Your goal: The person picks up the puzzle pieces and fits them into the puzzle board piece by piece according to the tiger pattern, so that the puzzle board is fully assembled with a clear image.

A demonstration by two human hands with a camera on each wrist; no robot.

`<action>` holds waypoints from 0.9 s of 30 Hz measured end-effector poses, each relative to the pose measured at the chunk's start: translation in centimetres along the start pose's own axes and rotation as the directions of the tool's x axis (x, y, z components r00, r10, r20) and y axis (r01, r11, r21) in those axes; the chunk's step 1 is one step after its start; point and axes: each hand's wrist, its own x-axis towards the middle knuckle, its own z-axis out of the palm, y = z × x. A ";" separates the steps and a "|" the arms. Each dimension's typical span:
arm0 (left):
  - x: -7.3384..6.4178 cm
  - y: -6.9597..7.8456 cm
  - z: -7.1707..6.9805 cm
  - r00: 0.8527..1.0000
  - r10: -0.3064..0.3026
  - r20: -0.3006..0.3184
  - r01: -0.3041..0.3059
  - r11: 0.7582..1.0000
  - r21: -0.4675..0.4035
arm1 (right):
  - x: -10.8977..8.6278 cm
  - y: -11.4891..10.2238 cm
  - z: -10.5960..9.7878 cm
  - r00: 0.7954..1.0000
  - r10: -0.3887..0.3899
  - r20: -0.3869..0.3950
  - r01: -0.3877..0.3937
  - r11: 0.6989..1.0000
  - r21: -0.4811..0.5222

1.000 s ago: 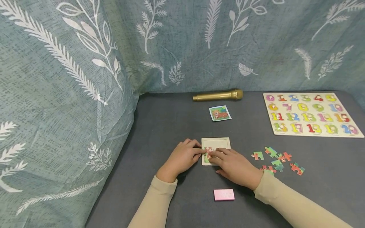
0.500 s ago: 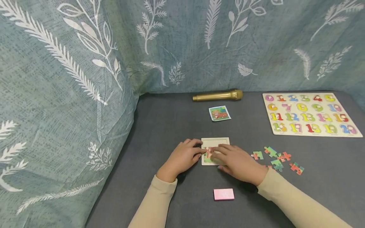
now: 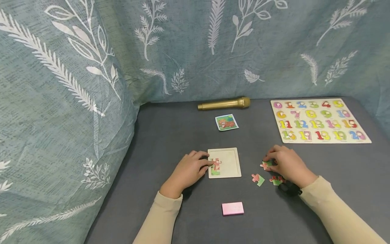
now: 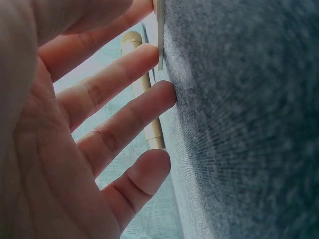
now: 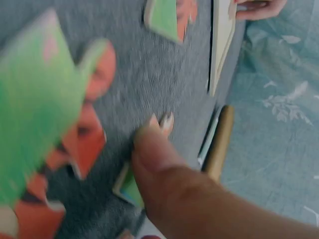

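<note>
In the head view, my left hand (image 3: pixel 189 169) rests at the left side of a small square wooden puzzle tray (image 3: pixel 230 162). Its index fingertip touches a joined block of puzzle pieces (image 3: pixel 215 170) in the tray's lower left. The left wrist view shows the fingers extended against the tray's edge (image 4: pixel 160 35). To the right, my right hand (image 3: pixel 287 164) pinches a green-and-orange puzzle piece (image 3: pixel 266 165) at the table surface, partly hidden by the fingers. Nearby lie an orange-and-green piece (image 3: pixel 258 179) and a red-and-green piece (image 3: pixel 276 180); other pieces are hidden by the hand.
A picture card (image 3: pixel 226 122) lies behind the tray, and a gold microphone (image 3: pixel 223 103) farther back. A number board (image 3: pixel 320 121) occupies the back right. A pink block (image 3: pixel 233 208) sits in front. A patterned curtain (image 3: pixel 189 44) borders the back and left.
My right hand has left the tray and moved right to the loose pieces, where it pinches one. More of the tray shows. The left hand stays at the tray; the head view has shifted slightly.
</note>
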 end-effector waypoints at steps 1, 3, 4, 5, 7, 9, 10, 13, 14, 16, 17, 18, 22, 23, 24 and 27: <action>-0.1 -0.1 0.0 1.000 -0.001 -0.003 0.001 1.000 -0.006 | 0.0 0.0 0.1 1.000 0.013 -0.005 -0.013 1.000 0.027; -0.1 -0.1 0.0 1.000 0.004 -0.017 -0.004 1.000 -0.013 | 0.2 -0.1 0.1 1.000 0.027 -0.001 -0.027 0.995 0.099; -0.1 -0.1 0.0 1.000 0.005 -0.021 -0.005 1.000 -0.012 | 0.3 -0.2 0.0 1.000 0.027 0.011 -0.028 0.989 0.147; -0.1 -0.1 0.1 1.000 0.005 -0.023 -0.005 1.000 -0.011 | 0.5 -0.3 -0.1 0.999 0.030 0.026 -0.035 0.980 0.195; -0.2 -0.1 0.0 1.000 0.004 -0.022 -0.005 1.000 -0.014 | 1.0 -0.9 -0.3 0.998 0.030 0.053 -0.044 0.958 0.284; -0.2 -0.1 0.0 1.000 0.004 -0.019 -0.005 1.000 -0.016 | 1.8 -1.8 -0.2 0.998 0.014 0.064 -0.036 0.935 0.353; -0.1 -0.1 0.0 1.000 0.003 -0.016 -0.003 1.000 -0.017 | 2.2 -2.4 -0.1 0.998 0.008 0.065 -0.032 0.927 0.375; 0.0 0.0 0.1 1.000 0.004 -0.010 -0.004 1.000 -0.019 | 3.8 -4.0 0.5 0.998 0.001 0.055 -0.024 0.911 0.411; 0.0 0.0 0.1 1.000 0.003 -0.008 -0.004 1.000 -0.019 | 4.4 -4.4 0.7 0.999 -0.005 0.051 -0.017 0.909 0.416; 0.0 -0.1 0.1 1.000 0.006 -0.005 -0.006 1.000 -0.016 | 5.4 -5.1 1.2 0.998 -0.007 0.058 -0.019 0.902 0.431; 0.1 -0.1 0.2 1.000 0.009 -0.004 -0.009 1.000 -0.013 | 5.8 -5.4 1.4 0.998 -0.003 0.063 -0.025 0.898 0.440; 0.1 -0.1 0.2 1.000 0.009 -0.003 -0.009 1.000 -0.012 | 6.2 -5.6 1.6 0.998 0.003 0.066 -0.032 0.895 0.444; 0.1 -0.2 0.3 1.000 0.007 0.002 -0.007 1.000 -0.007 | 7.6 -6.1 2.4 0.996 0.019 0.087 -0.057 0.885 0.463; 0.1 -0.2 0.3 1.000 0.004 0.005 -0.004 1.000 -0.007 | 7.8 -6.2 2.6 0.996 0.019 0.092 -0.060 0.887 0.458; 0.1 -0.2 0.2 1.000 0.000 0.008 0.000 1.000 -0.010 | 8.1 -6.3 2.7 0.995 0.017 0.101 -0.061 0.889 0.454; -0.1 -0.3 0.0 1.000 -0.006 0.015 0.006 1.000 -0.025 | 9.0 -6.8 3.2 0.993 -0.007 0.121 -0.048 0.895 0.444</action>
